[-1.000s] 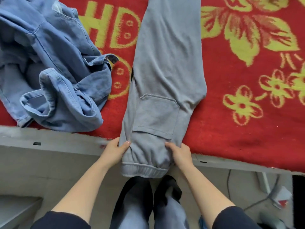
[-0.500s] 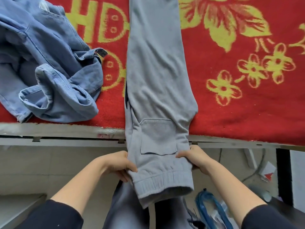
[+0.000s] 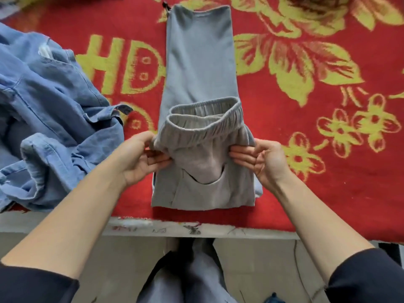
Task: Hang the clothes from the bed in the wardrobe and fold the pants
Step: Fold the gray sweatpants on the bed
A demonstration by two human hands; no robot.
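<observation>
Grey pants (image 3: 200,62) of soft fleece lie lengthwise on a red blanket (image 3: 341,189) with yellow flowers, their near fold just inside the bed edge (image 3: 240,231). The ribbed elastic cuffs (image 3: 205,122) are doubled up over the legs. The left hand (image 3: 140,159) and right hand (image 3: 263,164) each pinch one side below the cuffs, fingers curled under. Crumpled blue denim (image 3: 54,110) lies just left; open blanket lies right.

Forearms extended, left hand (image 3: 140,157) pinching grey pants (image 3: 199,62), right hand (image 3: 262,160) likewise
</observation>
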